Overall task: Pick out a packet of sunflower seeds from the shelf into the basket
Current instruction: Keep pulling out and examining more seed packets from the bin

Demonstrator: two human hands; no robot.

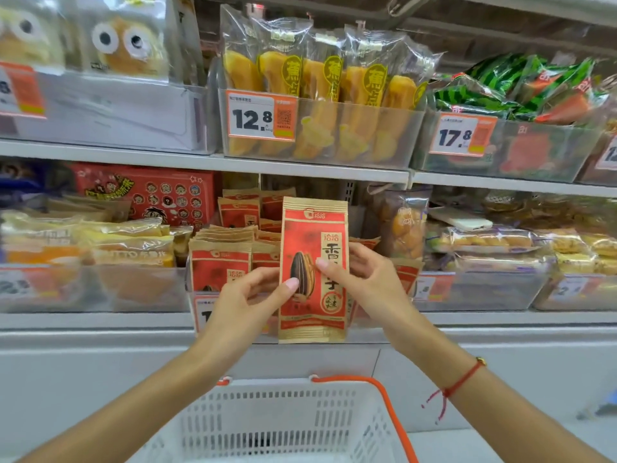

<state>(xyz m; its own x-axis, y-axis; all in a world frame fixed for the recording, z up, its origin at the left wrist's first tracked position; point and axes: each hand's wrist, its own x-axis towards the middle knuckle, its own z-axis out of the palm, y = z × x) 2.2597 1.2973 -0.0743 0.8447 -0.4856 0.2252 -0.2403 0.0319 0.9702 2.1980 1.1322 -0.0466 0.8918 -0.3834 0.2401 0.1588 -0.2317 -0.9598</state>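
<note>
A red and tan packet of sunflower seeds (314, 235) stands upright in front of the middle shelf, held between both hands. My left hand (248, 295) pinches its left edge, thumb on the printed seed. My right hand (370, 275) grips its right edge, thumb on the front and fingers behind. Several more of the same packets (220, 262) stand in a clear bin behind it. A white basket (283, 422) with orange handles sits below the packet at the bottom of the view.
The upper shelf (200, 162) carries bins of yellow banana cakes (320, 81) and watermelon-print packs (521, 88), with price tags 12.8 and 17.8. Bread and pastry packs fill bins left (90, 245) and right (500, 242) of the seeds. A grey panel runs below the shelf.
</note>
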